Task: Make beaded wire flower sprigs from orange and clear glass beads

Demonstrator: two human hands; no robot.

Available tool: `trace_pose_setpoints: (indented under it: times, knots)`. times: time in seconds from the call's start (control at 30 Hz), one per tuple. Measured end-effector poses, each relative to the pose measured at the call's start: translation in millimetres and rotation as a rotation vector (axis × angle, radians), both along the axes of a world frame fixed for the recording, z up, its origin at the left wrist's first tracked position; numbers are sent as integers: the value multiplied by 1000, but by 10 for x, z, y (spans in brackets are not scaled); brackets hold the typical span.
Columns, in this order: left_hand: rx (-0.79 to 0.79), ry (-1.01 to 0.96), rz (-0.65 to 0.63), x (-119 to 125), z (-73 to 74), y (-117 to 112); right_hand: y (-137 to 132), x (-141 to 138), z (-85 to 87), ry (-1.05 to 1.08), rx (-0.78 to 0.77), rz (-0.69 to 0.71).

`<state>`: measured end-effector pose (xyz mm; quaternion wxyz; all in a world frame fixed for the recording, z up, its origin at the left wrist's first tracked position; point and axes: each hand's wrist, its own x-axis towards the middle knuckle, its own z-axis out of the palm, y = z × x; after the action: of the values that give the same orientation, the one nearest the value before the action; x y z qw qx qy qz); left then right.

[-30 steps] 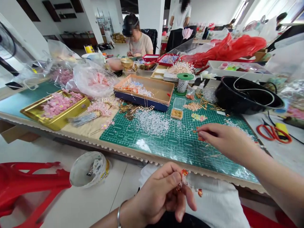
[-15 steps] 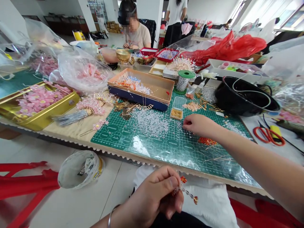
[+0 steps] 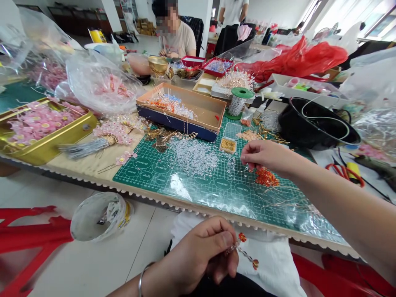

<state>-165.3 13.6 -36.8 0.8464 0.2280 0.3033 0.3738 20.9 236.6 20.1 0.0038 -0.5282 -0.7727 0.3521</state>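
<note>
My left hand (image 3: 213,247) is closed, low over my lap, pinching a beaded sprig (image 3: 246,253) between thumb and fingers. Clear beads run along it, with red-orange and gold pieces at its tips; the rest is hidden by the fingers. Over the green cutting mat (image 3: 192,192), my right hand (image 3: 262,156) has its fingers bent together; what they hold, if anything, is hidden. Right beside it lies a pile of red-orange stemmed pieces (image 3: 266,177) with thin wires. Loose clear beads (image 3: 194,159) are heaped to its left, near a small box of gold beads (image 3: 228,145).
Behind the beads stands a shallow open box (image 3: 179,123). A gold tin (image 3: 58,140) of pink flowers is at left. A black bowl (image 3: 312,132), red-handled scissors (image 3: 346,173) and a wire spool (image 3: 238,103) stand to the right. A bin (image 3: 99,216) is below. Another person sits opposite.
My right hand has shifted slightly right across the mat, and more of the red-orange pile shows below it. My left hand keeps its hold on the sprig. The view has tilted slightly.
</note>
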Motion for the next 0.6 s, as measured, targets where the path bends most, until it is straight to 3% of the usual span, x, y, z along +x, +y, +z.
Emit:
trace_pose_setpoints:
  times: [0.2, 0.37, 0.47, 0.6]
  knots:
    - [-6, 5, -17, 0, -7, -14, -46, -192, 335, 198, 94, 1]
    - [-18, 8, -8, -16, -14, -31, -44, -53, 550, 235, 213, -28]
    - [-9, 13, -19, -24, -11, -35, 24, 165, 434, 171, 194, -16]
    - [-7, 21, -42, -7, -13, -33, 137, 389, 53, -28, 143, 111]
